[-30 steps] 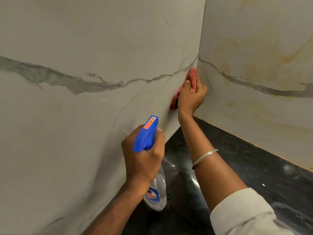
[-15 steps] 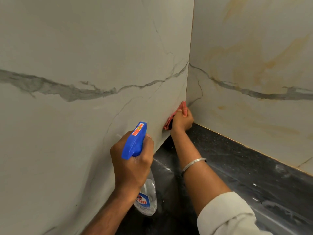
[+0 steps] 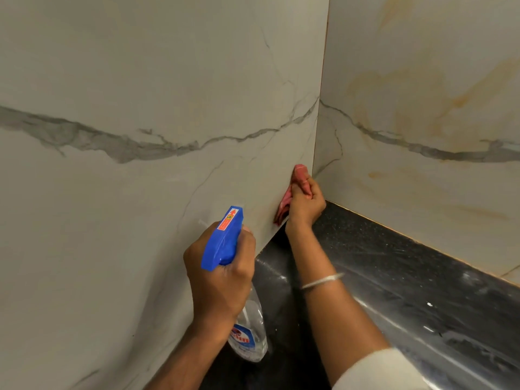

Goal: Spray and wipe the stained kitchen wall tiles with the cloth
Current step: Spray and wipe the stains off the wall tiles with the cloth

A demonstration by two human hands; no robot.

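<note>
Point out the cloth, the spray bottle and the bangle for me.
cloth (image 3: 300, 172), head view, pink fold at its top.
spray bottle (image 3: 225, 239), head view, blue trigger head.
bangle (image 3: 322, 281), head view, middle of the silver band.

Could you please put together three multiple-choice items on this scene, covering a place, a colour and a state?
1. Where is the cloth pressed?
A. On a cupboard door
B. Low on the left wall, by the corner
C. High on the right wall

2. What colour is the spray head of the bottle?
A. Blue
B. Green
C. White

3. What is the left hand doing?
A. Lying flat on the wall
B. Hanging empty
C. Gripping the bottle

Answers: 1 B, the right hand holds the cloth against the left wall near its bottom edge; 2 A, the spray head is bright blue; 3 C, its fingers curl round the bottle's neck.
</note>
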